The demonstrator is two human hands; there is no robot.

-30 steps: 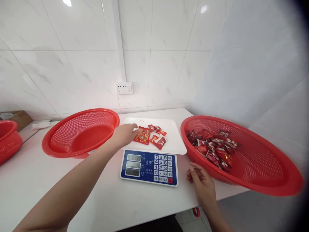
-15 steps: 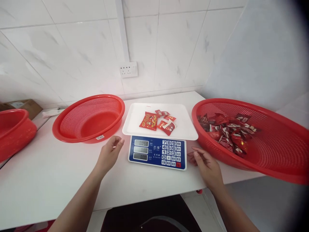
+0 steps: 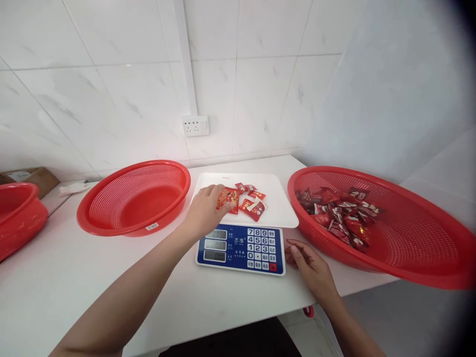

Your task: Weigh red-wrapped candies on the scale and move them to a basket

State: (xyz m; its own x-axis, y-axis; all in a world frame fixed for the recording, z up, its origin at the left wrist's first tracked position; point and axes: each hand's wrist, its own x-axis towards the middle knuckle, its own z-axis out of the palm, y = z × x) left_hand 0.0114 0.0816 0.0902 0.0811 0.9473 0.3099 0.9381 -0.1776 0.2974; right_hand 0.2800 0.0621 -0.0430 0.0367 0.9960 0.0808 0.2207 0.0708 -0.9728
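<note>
My left hand (image 3: 208, 206) reaches over the left side of the white scale tray (image 3: 280, 210), at a large red snack packet (image 3: 231, 199). Its thumb lies over the packet and its fingers are apart, by the packet's left edge; a firm grip does not show. Several small red packets (image 3: 254, 208) lie to the right of it on the tray. Beside the right edge of the blue scale panel (image 3: 238, 241), my right hand (image 3: 312, 267) hovers low with loosely stretched fingers and nothing in it.
A red perforated basket (image 3: 412, 238) on the right holds many small wrapped packets (image 3: 345, 213). Another red basket (image 3: 141, 203) stands left of the scale, a third red tub (image 3: 18, 218) at the far left. Behind that sits a cardboard box (image 3: 35, 179). The tiled wall has a socket (image 3: 195, 126).
My left hand has moved from the table beside the scale up and right to the large packet on the tray. My right hand stays beside the scale. The view has tilted up slightly.
</note>
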